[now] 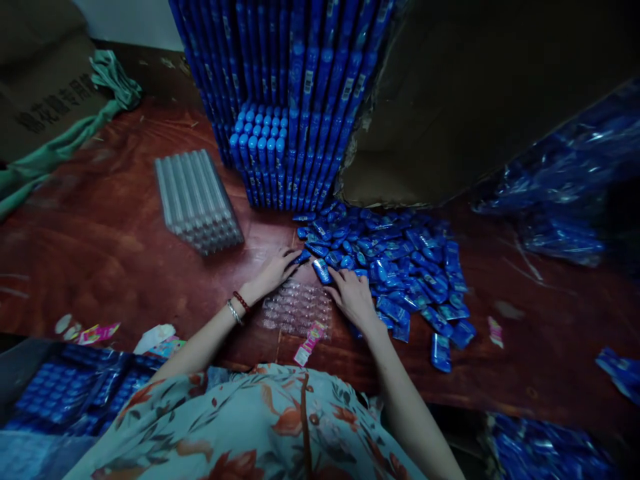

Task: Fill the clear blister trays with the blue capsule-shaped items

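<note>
Blue packets (395,267) are heaped on the tabletop (100,233) just past a clear blister tray (297,308) (handy reach). Left hand (273,272) touches one with fingers spread; right hand (353,297) fingers pinch a packet (321,270) at the tray's edge.

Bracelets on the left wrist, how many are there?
2. A red beaded bracelet sits nearer the left hand; a silver bracelet lies just behind it, toward the forearm. Any on the wrist's underside would be hidden.

Left hand (273,272) — right hand (354,297) — outstretched, palms down
</note>
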The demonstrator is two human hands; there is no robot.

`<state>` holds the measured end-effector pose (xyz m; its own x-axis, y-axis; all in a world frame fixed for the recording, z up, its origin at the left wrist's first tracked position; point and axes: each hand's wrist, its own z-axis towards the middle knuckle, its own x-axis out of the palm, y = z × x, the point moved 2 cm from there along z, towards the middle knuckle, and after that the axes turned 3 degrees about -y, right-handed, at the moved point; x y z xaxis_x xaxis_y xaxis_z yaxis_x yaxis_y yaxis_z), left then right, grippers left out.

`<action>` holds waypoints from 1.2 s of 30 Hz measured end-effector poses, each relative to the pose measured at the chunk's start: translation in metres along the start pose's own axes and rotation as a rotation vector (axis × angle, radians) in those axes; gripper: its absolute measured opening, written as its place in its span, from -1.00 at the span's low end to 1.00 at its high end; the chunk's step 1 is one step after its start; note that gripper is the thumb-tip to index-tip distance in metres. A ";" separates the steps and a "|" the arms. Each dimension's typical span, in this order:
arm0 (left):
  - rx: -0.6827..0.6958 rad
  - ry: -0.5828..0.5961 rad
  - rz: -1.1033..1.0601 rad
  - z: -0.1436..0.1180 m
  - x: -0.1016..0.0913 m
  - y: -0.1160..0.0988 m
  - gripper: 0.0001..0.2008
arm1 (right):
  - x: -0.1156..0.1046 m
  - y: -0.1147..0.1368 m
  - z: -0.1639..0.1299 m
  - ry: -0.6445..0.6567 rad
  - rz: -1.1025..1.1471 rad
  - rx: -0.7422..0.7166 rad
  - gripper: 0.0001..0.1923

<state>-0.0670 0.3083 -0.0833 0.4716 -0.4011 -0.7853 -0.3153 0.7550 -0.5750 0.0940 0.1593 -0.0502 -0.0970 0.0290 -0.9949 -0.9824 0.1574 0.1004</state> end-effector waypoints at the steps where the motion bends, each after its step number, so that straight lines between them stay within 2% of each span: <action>1: -0.029 -0.039 -0.015 -0.007 0.001 0.000 -0.58 | -0.001 -0.001 -0.001 0.008 0.023 -0.001 -0.51; 5: -0.111 -0.172 -0.122 -0.028 0.010 -0.010 -0.42 | -0.007 0.004 0.000 0.048 0.116 0.107 -0.51; 8: -0.131 -0.229 -0.201 -0.031 0.011 -0.012 -0.29 | -0.010 0.018 0.009 0.041 0.050 0.185 -0.52; 10: -0.144 -0.230 -0.215 -0.028 0.008 -0.009 -0.23 | -0.009 0.028 0.016 0.045 0.005 0.195 -0.58; 12: -0.125 -0.168 -0.182 -0.022 0.004 -0.006 -0.29 | -0.005 0.031 0.021 0.051 0.036 0.217 -0.65; 15: -0.047 -0.052 -0.079 -0.013 -0.002 -0.004 -0.53 | -0.002 0.021 0.020 -0.039 0.280 0.220 -0.67; 17: -0.029 -0.034 -0.077 -0.007 -0.006 -0.003 -0.62 | -0.004 0.009 0.011 -0.117 0.533 0.219 -0.67; 19: -0.106 -0.067 -0.181 -0.002 -0.009 0.000 -0.66 | -0.005 -0.001 -0.002 -0.130 0.814 0.267 -0.64; 22: -0.312 -0.134 -0.387 -0.001 -0.012 0.008 -0.66 | -0.005 -0.006 -0.026 -0.083 1.173 0.406 -0.58; 24: -0.401 -0.160 -0.464 -0.004 -0.013 0.012 -0.68 | -0.004 -0.003 -0.039 -0.081 1.299 0.471 -0.56; 27: -0.445 -0.185 -0.467 -0.013 -0.016 0.014 -0.69 | 0.000 0.000 -0.052 -0.105 1.370 0.528 -0.55; 30: -0.394 -0.163 -0.389 -0.022 -0.022 0.012 -0.68 | 0.005 -0.001 -0.061 -0.113 1.386 0.571 -0.55; 34: -0.198 0.000 -0.297 -0.031 -0.024 0.006 -0.62 | 0.010 -0.006 -0.071 -0.081 1.358 0.579 -0.58; 36: -0.139 -0.005 -0.244 -0.032 -0.024 0.004 -0.66 | 0.010 -0.006 -0.072 -0.084 1.317 0.558 -0.60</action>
<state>-0.1063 0.3045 -0.0740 0.5516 -0.5590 -0.6191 -0.3016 0.5583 -0.7729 0.0875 0.0873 -0.0622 -0.8424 0.5102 -0.1731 0.0062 0.3304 0.9438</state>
